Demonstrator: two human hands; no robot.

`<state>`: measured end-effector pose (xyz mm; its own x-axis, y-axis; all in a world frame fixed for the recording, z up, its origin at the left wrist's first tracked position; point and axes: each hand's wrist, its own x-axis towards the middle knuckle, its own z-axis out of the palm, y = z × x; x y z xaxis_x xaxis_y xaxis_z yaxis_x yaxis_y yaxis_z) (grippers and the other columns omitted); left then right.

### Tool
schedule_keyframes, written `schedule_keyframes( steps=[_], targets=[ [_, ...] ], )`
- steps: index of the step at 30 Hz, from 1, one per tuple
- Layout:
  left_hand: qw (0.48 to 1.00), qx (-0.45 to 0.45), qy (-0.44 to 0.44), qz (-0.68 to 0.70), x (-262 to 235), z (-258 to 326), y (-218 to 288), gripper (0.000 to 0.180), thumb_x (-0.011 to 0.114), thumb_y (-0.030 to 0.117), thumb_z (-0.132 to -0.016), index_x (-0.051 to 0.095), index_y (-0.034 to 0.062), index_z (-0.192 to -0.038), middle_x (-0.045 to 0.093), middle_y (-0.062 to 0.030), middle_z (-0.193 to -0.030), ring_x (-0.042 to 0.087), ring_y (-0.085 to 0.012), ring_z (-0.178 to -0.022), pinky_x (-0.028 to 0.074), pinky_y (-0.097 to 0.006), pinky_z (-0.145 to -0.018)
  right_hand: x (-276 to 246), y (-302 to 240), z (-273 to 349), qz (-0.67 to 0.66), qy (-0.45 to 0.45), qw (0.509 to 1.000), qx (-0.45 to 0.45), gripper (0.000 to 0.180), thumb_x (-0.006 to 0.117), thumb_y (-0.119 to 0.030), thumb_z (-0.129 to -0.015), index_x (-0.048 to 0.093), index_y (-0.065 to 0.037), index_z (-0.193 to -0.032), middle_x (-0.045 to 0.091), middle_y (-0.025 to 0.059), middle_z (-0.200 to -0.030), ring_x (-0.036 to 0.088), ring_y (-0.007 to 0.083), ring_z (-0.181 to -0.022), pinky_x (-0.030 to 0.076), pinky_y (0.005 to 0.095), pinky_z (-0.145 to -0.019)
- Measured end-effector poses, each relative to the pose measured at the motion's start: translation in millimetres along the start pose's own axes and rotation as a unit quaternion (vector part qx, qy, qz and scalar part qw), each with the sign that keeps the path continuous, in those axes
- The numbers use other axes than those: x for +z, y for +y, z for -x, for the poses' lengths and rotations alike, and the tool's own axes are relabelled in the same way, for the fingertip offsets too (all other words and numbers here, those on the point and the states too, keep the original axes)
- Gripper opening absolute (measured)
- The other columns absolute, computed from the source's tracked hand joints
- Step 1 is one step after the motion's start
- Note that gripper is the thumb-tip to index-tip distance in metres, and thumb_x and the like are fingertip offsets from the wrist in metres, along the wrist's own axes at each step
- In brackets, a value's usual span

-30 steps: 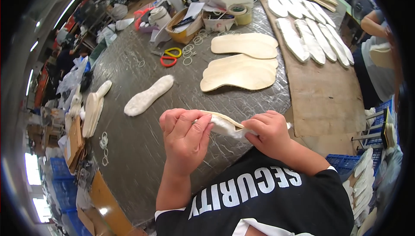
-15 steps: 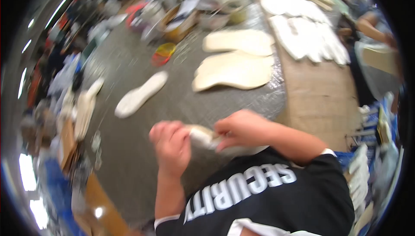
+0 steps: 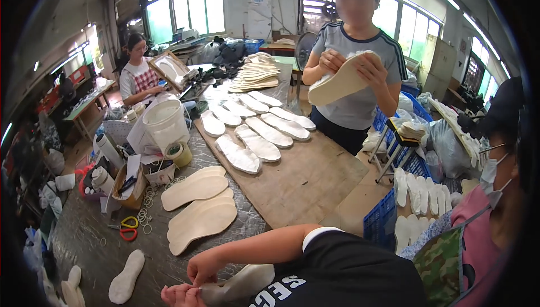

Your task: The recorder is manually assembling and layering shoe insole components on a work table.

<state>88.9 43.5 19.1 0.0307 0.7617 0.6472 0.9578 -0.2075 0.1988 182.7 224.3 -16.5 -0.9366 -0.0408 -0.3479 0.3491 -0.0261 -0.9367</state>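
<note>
Although the lower edge of the head view crops part of the work, the pale insole [image 3: 242,282] can be found there, just in front of the black shirt [image 3: 360,267]. The right hand [image 3: 203,266] has its grip pinched on the insole's left end; the left hand [image 3: 181,297], partly cut off, seems to be grasping that same end. Whether the piece touches the tabletop [image 3: 160,265] beneath cannot be told. It should prove light and bendy, probably with a soft face that squashes under pressure, neither very slippery nor fragile; pinching the rim from both faces looks surer than pressing on its middle. A lone white insole [image 3: 126,278] lies near the hands, with the stacked cream insoles [image 3: 203,224] and scissors [image 3: 129,228] beyond.
</note>
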Motion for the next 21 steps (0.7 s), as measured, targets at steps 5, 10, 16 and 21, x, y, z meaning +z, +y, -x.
schedule_keyframes(
  steps=[5, 10, 16, 21],
  targets=[
    [1.000, -0.002, -0.019, 0.007, 1.9, -4.8, 0.7, 0.005, 0.068, 0.008, -0.079, 0.066, 0.0050, -0.082, 0.064, -0.0073, -0.086, 0.059, -0.0263, -0.090, 0.038, -0.047, -0.095, 2.0, -1.9, 3.1, 0.025, 0.037, 0.999, -0.006, 0.020, 0.065, -0.021, -0.086, 0.064, -0.002, -0.080, 0.063, 0.0055, -0.070, 0.064, 0.0158, -0.065, 0.055, 0.0304, -0.060],
    [0.999, -0.003, -0.038, 0.010, 8.2, -4.6, -0.7, 0.005, 0.067, 0.008, -0.080, 0.065, 0.0055, -0.084, 0.064, -0.0080, -0.087, 0.060, -0.0267, -0.090, 0.038, -0.048, -0.095, 2.9, 9.0, 2.3, 0.062, 0.070, 0.995, -0.035, 0.018, 0.062, -0.017, -0.083, 0.064, -0.001, -0.076, 0.061, 0.0045, -0.065, 0.061, 0.0143, -0.060, 0.051, 0.0303, -0.054],
    [0.998, -0.008, -0.056, 0.024, 8.9, -4.0, -1.3, 0.005, 0.065, 0.006, -0.082, 0.063, 0.0063, -0.086, 0.064, -0.0089, -0.088, 0.061, -0.0276, -0.090, 0.039, -0.050, -0.096, 9.3, 20.1, -5.1, 0.118, 0.140, 0.980, -0.078, 0.016, 0.057, -0.013, -0.078, 0.064, 0.001, -0.075, 0.061, 0.0075, -0.062, 0.058, 0.0155, -0.058, 0.046, 0.0332, -0.052],
    [0.997, 0.008, -0.065, 0.028, 12.4, 2.2, -4.5, 0.005, 0.064, 0.006, -0.083, 0.061, 0.0071, -0.087, 0.064, -0.0089, -0.090, 0.061, -0.0276, -0.090, 0.040, -0.051, -0.095, 10.2, 27.9, -10.1, 0.119, 0.186, 0.972, -0.077, 0.017, 0.057, -0.013, -0.076, 0.067, 0.000, -0.072, 0.062, 0.0106, -0.062, 0.059, 0.0171, -0.057, 0.045, 0.0364, -0.053]
  ],
)
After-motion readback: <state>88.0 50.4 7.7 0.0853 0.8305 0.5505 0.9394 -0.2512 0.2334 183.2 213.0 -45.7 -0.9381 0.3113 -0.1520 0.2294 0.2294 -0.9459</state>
